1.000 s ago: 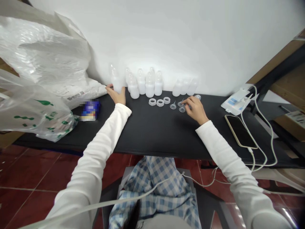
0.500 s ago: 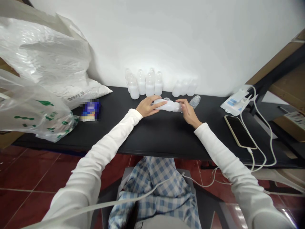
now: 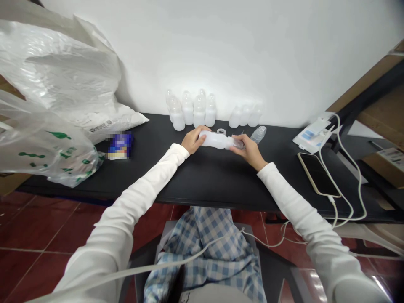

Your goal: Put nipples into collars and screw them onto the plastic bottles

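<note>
A white baby bottle (image 3: 215,139) lies on its side just above the black table, held between my two hands. My left hand (image 3: 193,139) is closed around its base end. My right hand (image 3: 248,150) grips the neck end, its fingers around a clear cap (image 3: 239,144). The fingers partly cover the cap, so I cannot tell how firmly it sits on the neck. Behind the bottle lies a white ring (image 3: 221,131). Clear caps (image 3: 259,134) lie on the table just beyond my right hand.
Several capped bottles (image 3: 199,111) stand along the wall, with white bottles without caps (image 3: 244,116) to their right. Plastic bags (image 3: 57,143) and a blue packet (image 3: 120,145) are at the left. A phone (image 3: 318,174), its cable and a white case (image 3: 312,135) lie at the right.
My left hand has slid back toward the bottle's base, baring more of its body. My right fingers have shifted their grip around the cap, and the bottle is slightly lower.
</note>
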Available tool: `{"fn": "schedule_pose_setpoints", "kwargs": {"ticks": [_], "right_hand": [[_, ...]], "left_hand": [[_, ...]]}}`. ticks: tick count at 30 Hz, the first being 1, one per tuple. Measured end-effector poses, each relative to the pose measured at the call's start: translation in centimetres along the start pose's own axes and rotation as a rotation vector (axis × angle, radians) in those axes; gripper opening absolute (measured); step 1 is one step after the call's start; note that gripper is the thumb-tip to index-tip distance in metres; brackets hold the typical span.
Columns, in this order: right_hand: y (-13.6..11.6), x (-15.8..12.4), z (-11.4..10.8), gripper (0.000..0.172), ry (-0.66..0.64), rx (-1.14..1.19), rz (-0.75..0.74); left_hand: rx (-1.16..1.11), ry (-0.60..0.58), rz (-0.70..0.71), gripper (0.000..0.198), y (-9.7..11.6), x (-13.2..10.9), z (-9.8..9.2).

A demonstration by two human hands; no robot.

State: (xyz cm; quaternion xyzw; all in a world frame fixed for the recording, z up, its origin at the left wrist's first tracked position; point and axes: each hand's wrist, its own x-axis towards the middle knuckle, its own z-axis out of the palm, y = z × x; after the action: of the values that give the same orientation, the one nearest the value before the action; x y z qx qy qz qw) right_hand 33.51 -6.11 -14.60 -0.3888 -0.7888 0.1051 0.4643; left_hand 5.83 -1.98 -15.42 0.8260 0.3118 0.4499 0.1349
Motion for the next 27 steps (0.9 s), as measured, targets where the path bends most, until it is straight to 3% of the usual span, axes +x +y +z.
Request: {"fn": "schedule_pose_setpoints", "kwargs": {"ticks": [3,6,10,13,18,23,27], "right_hand": [[0.2,0.2,-0.6,0.036,-0.041,-0.183,-0.246],[0.7,0.3,-0.9,0.019,-0.053,-0.369,-0.321],[1.1,0.2,-0.7,0.023,-0.113,-0.436,-0.282],[1.0,0.0,-0.3,0.015,-0.1,-0.405,-0.278],[0.4,-0.2,-0.1,0.05,-0.063,-0.318,-0.243],[0.5,-0.1,-0.3,0.042,-0.144,-0.279,-0.046],[0.8,0.2,-0.4,0.04,-0.106,-0.269,-0.121]], "left_hand": [[-0.075,0.084,-0.123,0.077,0.0,0.0,0.0],[-0.118,0.184,-0.198,0.078,0.0,0.2,0.4],[-0.21,0.229,-0.255,0.077,0.1,0.3,1.0],[-0.218,0.246,-0.279,0.076,0.1,0.1,1.1],[-0.1,0.271,-0.187,0.072,-0.3,-0.1,0.8],[-0.037,0.263,-0.041,0.068,-0.1,-0.3,0.7],[-0.074,0.302,-0.081,0.064,-0.3,-0.1,0.8]]}}
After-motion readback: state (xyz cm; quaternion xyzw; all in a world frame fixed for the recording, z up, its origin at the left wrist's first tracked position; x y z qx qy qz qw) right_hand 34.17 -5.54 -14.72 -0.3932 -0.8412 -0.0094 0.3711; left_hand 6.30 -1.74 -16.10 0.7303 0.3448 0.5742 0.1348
